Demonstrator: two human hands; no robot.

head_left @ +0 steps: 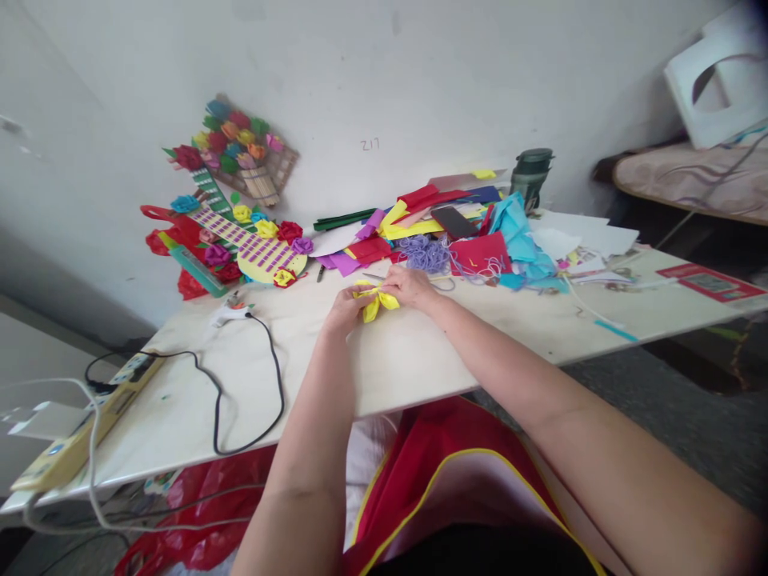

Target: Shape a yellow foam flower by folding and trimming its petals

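Observation:
Between my hands, just over the white table [414, 360], is a yellow paper flower [372, 307] with several pointed petals spread out. My left hand [346, 309] pinches it from the left side. From the right, the fingers of my right hand [410, 286] are closed at its edge, and their tips are partly hidden. Right behind my hands lie a tangle of purple yarn [425, 253] and a red sheet [480, 254].
A glue gun [231, 310] with a black cord lies at left, near a power strip [96, 424]. Paper flowers [290, 232] on striped boards stand behind it. Coloured paper, a phone [454, 222] and a dark green bottle [530, 178] line the wall side.

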